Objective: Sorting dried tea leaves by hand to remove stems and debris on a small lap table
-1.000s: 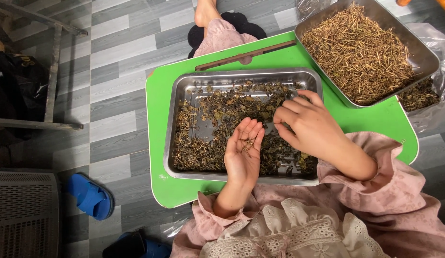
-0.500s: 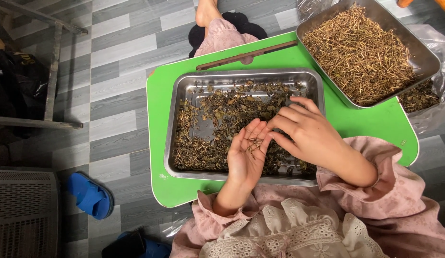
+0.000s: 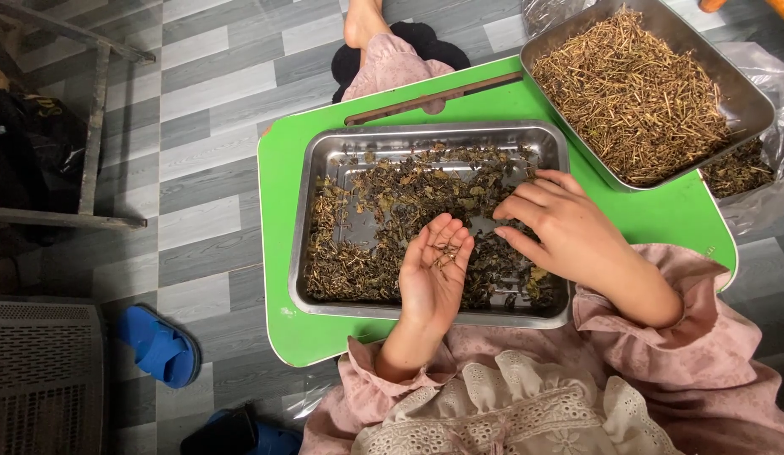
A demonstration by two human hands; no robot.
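A steel tray [image 3: 325,160] of dried dark leaves and stems [image 3: 400,190] rests on a small green table [image 3: 278,185]. My left hand [image 3: 432,278] lies palm up over the tray's near side, cupping a few thin dried stems [image 3: 445,253] in the palm. My right hand [image 3: 560,227] hovers over the tray's right part, fingers spread and curled toward the leaves, nothing clearly pinched between them. A second steel tray [image 3: 746,93] heaped with pale dried stems [image 3: 636,84] sits at the table's far right corner.
A clear plastic bag [image 3: 767,181] with dark plant bits lies under the second tray. A blue sandal [image 3: 160,345] and a grey crate [image 3: 38,379] are on the tiled floor at left. A metal frame [image 3: 89,143] stands far left. Someone's foot [image 3: 362,21] shows beyond the table.
My right hand has drawn back from my left palm toward the tray's right side. The left palm stays open with the stems in it.
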